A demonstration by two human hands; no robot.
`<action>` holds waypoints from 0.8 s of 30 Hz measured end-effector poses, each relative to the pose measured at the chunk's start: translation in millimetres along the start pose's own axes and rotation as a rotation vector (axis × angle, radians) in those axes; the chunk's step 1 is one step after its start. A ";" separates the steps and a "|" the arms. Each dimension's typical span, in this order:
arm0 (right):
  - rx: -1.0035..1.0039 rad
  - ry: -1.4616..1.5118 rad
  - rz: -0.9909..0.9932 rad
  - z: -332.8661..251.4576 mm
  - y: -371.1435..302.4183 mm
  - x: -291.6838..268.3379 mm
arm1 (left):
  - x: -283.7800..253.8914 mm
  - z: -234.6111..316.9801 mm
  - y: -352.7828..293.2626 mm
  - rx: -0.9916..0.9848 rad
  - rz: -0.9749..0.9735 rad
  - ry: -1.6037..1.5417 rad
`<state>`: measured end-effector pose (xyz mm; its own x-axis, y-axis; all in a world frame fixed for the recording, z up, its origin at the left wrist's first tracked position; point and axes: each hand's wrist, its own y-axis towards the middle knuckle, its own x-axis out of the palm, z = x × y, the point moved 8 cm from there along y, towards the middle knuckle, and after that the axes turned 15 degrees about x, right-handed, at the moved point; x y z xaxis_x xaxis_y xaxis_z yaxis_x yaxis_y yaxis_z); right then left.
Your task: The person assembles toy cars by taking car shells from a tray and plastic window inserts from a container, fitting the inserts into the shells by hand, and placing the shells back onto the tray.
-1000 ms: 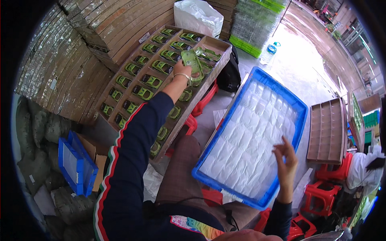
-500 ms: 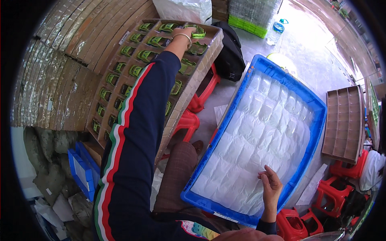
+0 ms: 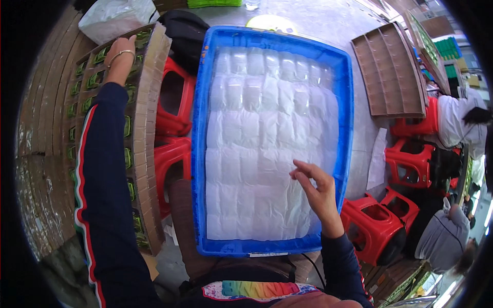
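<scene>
The left hand (image 3: 122,53) is at the far end of the box (image 3: 146,128) of green cars (image 3: 95,80); I can't tell if its fingers hold 1. The right hand (image 3: 321,194) is over white paper (image 3: 244,197) in the blue tray (image 3: 200,154), finger and thumb narrow.

Surroundings: a white sack (image 3: 118,20) beside a black bag (image 3: 184,38); a brown compartment tray (image 3: 387,72), red stools (image 3: 431,113) near its near right corner; a white strip (image 3: 378,159) on the floor (image 3: 334,28).

Green car-shaped pieces (image 3: 95,79) sit in rows in a divided cardboard tray (image 3: 146,154) on the left; bumpy white sheeting (image 3: 251,169) lies inside a rectangular blue crate (image 3: 198,154).
</scene>
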<state>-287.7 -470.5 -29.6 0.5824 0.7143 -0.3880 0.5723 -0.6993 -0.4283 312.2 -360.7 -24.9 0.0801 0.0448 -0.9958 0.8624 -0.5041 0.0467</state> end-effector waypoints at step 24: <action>-0.288 -0.478 0.559 -10.7 161.8 -22.0 | -25.6 -360.9 -431.1 -0.206 0.248 -0.489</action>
<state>-201.7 -599.6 -81.7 0.5537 0.1433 -0.8203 0.4333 -0.8908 0.1369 118.8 166.8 9.0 0.0942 -0.4808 -0.8717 0.9306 -0.2686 0.2487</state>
